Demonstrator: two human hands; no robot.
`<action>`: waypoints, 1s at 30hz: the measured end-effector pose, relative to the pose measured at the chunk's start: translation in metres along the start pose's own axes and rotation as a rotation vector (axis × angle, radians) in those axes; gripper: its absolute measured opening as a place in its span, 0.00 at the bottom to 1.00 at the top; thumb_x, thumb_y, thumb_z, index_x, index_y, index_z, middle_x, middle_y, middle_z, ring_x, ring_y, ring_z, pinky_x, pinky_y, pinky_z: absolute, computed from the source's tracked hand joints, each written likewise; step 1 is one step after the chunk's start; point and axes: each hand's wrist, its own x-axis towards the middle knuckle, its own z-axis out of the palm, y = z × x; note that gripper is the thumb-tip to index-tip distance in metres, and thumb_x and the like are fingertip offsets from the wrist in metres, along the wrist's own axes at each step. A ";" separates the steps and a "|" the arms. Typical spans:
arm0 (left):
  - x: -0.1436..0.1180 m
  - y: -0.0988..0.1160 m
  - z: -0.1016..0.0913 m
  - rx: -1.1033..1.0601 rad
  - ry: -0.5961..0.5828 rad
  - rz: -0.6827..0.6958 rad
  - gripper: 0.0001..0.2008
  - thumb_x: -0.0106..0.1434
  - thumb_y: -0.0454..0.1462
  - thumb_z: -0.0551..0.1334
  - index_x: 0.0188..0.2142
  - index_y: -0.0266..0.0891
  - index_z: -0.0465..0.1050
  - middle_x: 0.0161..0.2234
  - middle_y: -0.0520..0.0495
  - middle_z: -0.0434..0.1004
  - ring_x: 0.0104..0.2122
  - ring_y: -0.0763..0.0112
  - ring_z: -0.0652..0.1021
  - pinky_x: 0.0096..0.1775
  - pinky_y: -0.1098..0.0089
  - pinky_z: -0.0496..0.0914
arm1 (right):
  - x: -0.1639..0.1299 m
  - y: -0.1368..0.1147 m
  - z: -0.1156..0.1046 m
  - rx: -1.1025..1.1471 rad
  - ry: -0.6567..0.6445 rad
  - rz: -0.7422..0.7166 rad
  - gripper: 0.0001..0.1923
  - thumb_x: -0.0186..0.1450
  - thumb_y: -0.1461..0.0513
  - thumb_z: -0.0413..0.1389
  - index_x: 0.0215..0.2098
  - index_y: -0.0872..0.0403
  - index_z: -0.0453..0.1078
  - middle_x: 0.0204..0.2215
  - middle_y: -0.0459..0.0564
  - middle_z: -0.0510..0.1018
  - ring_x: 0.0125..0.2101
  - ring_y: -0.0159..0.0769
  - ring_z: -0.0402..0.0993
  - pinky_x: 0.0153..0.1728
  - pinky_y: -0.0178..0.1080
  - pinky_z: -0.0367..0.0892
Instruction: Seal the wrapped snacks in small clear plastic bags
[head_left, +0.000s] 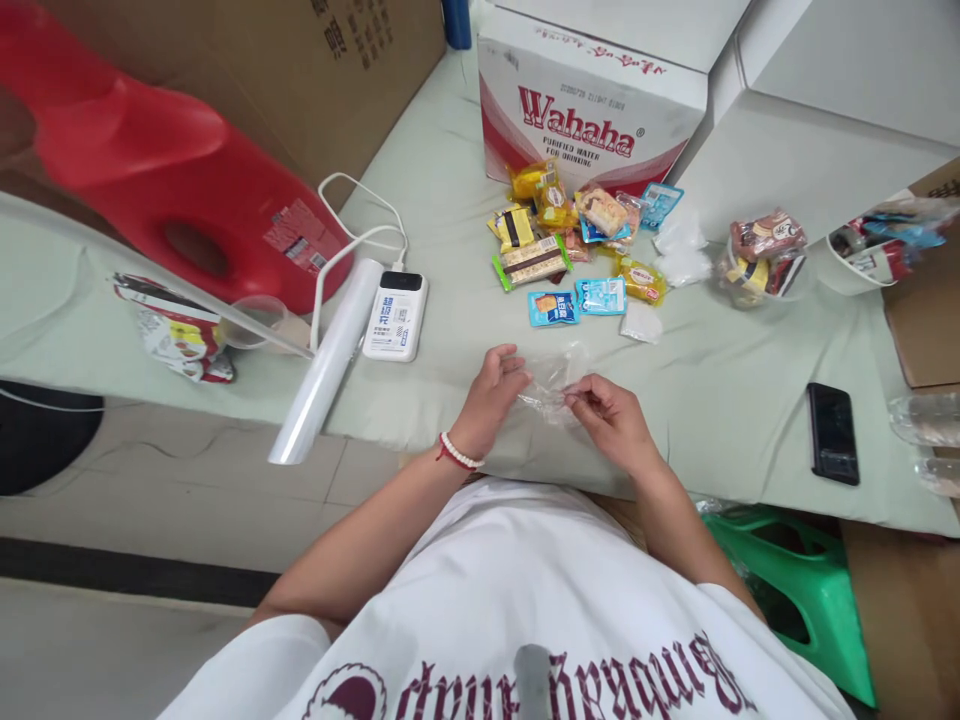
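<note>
Thin, crinkly clear plastic bag lies on the cloth-covered desk, pinched between both hands: left hand and right hand, fingers curled narrow. Beyond the bag, glossy snack packets, then a cardboard Wahaha box

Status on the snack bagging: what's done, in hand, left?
Done: filled clear bags sit at the right. In hand: left hand and right hand both pinch an empty clear bag. Left: loose snack packets piled before the Wahaha box.
</note>
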 end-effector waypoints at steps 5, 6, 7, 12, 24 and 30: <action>0.022 0.019 0.016 0.620 -0.135 0.309 0.22 0.53 0.36 0.67 0.49 0.41 0.73 0.41 0.46 0.79 0.45 0.59 0.77 0.52 0.57 0.69 | -0.009 -0.011 -0.013 -0.231 -0.105 -0.202 0.07 0.73 0.59 0.54 0.39 0.50 0.74 0.33 0.48 0.77 0.35 0.36 0.74 0.38 0.38 0.68; 0.025 0.021 0.020 0.635 -0.159 0.336 0.17 0.55 0.35 0.65 0.46 0.41 0.74 0.36 0.49 0.77 0.40 0.62 0.77 0.48 0.60 0.69 | -0.012 -0.011 -0.016 -0.247 -0.101 -0.211 0.07 0.73 0.59 0.54 0.39 0.50 0.74 0.34 0.49 0.78 0.35 0.37 0.75 0.39 0.38 0.68; 0.026 0.021 0.024 0.612 -0.164 0.339 0.12 0.57 0.36 0.63 0.42 0.40 0.74 0.31 0.51 0.74 0.35 0.65 0.75 0.43 0.64 0.68 | -0.016 -0.010 -0.018 -0.256 -0.078 -0.202 0.07 0.73 0.59 0.54 0.40 0.50 0.74 0.35 0.49 0.79 0.36 0.37 0.75 0.39 0.38 0.69; 0.030 0.005 0.039 0.128 0.008 0.026 0.07 0.59 0.35 0.59 0.37 0.40 0.71 0.20 0.59 0.59 0.20 0.74 0.62 0.26 0.72 0.56 | -0.044 0.013 -0.018 -0.143 0.189 0.072 0.10 0.72 0.54 0.56 0.44 0.49 0.77 0.33 0.46 0.81 0.32 0.36 0.76 0.37 0.37 0.69; 0.004 -0.008 0.042 0.488 -0.149 0.147 0.34 0.68 0.62 0.51 0.23 0.38 0.76 0.17 0.53 0.62 0.23 0.70 0.67 0.31 0.68 0.59 | -0.027 0.007 -0.021 -0.077 0.219 0.138 0.22 0.63 0.45 0.64 0.48 0.49 0.77 0.44 0.51 0.82 0.44 0.43 0.77 0.44 0.42 0.73; 0.006 -0.003 0.016 0.159 -0.093 -0.039 0.37 0.67 0.64 0.51 0.32 0.35 0.81 0.17 0.55 0.55 0.19 0.72 0.60 0.25 0.69 0.56 | -0.002 0.020 -0.013 0.162 0.301 0.260 0.18 0.64 0.46 0.62 0.32 0.51 0.71 0.23 0.42 0.71 0.25 0.32 0.65 0.28 0.36 0.63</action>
